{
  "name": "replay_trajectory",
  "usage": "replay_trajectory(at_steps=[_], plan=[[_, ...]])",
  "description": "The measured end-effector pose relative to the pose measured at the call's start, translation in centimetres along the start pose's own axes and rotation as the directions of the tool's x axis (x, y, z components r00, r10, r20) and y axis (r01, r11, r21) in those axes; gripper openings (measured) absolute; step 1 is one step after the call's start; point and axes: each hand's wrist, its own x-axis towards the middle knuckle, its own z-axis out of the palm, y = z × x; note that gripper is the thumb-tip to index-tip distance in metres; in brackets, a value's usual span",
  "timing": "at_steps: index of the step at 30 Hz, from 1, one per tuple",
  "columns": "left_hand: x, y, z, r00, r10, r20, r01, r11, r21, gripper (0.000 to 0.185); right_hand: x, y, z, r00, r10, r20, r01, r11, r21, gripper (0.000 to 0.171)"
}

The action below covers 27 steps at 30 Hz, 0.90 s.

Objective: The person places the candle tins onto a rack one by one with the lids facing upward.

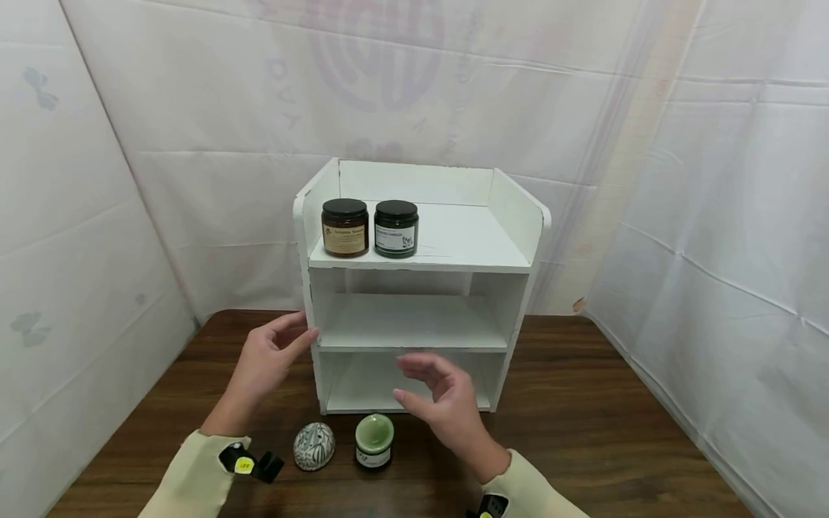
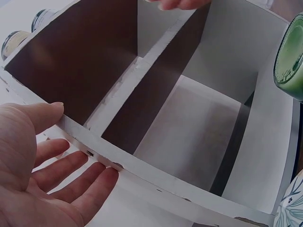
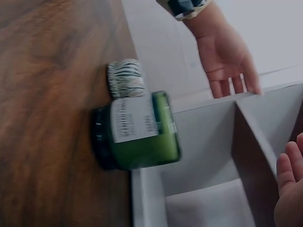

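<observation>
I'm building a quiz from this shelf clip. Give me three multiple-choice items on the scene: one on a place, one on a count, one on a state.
1. Where do the two dark-lidded jars stand?
A. on the top shelf
B. on the middle shelf
C. on the table

2. How many things sit on the table in front of the shelf unit?
A. one
B. two
C. four

3. How is the left hand?
A. gripping a jar
B. open, fingers at the unit's side panel
C. flat on the table

Answers:
1 A: the brown jar and the dark green jar stand on top of the white shelf unit.
2 B: only the patterned egg and the green candle jar.
3 B: the left hand holds nothing.
</observation>
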Motion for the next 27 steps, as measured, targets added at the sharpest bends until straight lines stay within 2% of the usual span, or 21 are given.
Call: replay_trajectory(at_steps=[12, 17, 22, 27], plan=[[-0.1, 0.2, 0.0, 1.0, -0.017, 0.0, 0.017, 1.0, -0.001, 0.058, -1.3, 1.9, 0.1, 0.989, 0.151, -0.005, -0.151, 0.988, 0.036, 0.04], [-0.2, 0.2, 0.1, 1.0, -0.011, 0.001, 0.011, 1.0, -0.004, 0.058, -1.8, 2.5, -0.1, 0.969, 0.244, 0.036, -0.246, 0.967, 0.063, 0.045], [-0.2, 0.3, 0.1, 1.0, -0.005, 0.002, 0.005, 1.0, -0.012, 0.057, -2.2, 2.7, -0.1, 0.936, 0.347, 0.063, -0.351, 0.934, 0.071, 0.046], [-0.2, 0.3, 0.1, 1.0, -0.011, 0.002, 0.011, 1.0, -0.009, 0.057, -2.3, 3.0, -0.1, 0.915, 0.394, 0.087, -0.4, 0.914, 0.068, 0.049]])
